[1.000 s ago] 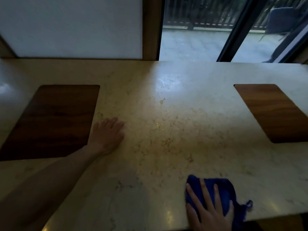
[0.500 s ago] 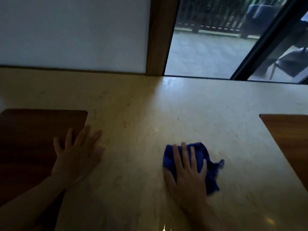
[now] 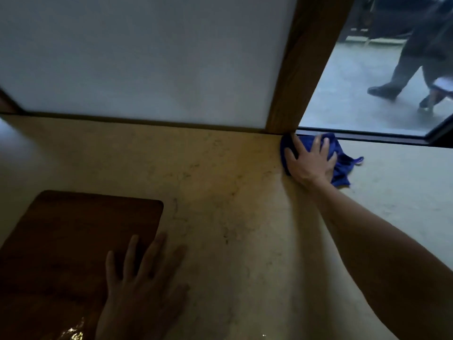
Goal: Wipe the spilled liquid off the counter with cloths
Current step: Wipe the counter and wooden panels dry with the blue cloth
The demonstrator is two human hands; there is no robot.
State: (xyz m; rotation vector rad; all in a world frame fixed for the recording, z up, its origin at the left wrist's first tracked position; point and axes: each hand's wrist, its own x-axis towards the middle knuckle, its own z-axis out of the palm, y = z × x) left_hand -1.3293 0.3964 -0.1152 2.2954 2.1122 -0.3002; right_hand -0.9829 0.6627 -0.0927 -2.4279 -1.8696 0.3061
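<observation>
A crumpled blue cloth [image 3: 342, 165] lies on the pale stone counter [image 3: 220, 182] at its far edge, against the foot of the wooden window post. My right hand [image 3: 309, 161] presses flat on the cloth with spread, straight fingers, the arm stretched far forward. My left hand [image 3: 142, 288] rests flat near the front, fingers spread, partly on the counter and partly over the edge of a dark wooden inlay [image 3: 73, 241]. I can make out no liquid on the dim stone.
A white wall panel [image 3: 147, 57] and a wooden post [image 3: 301, 69] close off the back of the counter. Right of the post a window sill [image 3: 367, 137] borders glass; a person's legs [image 3: 402, 77] pass outside.
My right hand has pushed the blue cloth from the near edge across the counter to the far edge by the post. The left hand stayed flat by the wooden inlay while my view leaned forward.
</observation>
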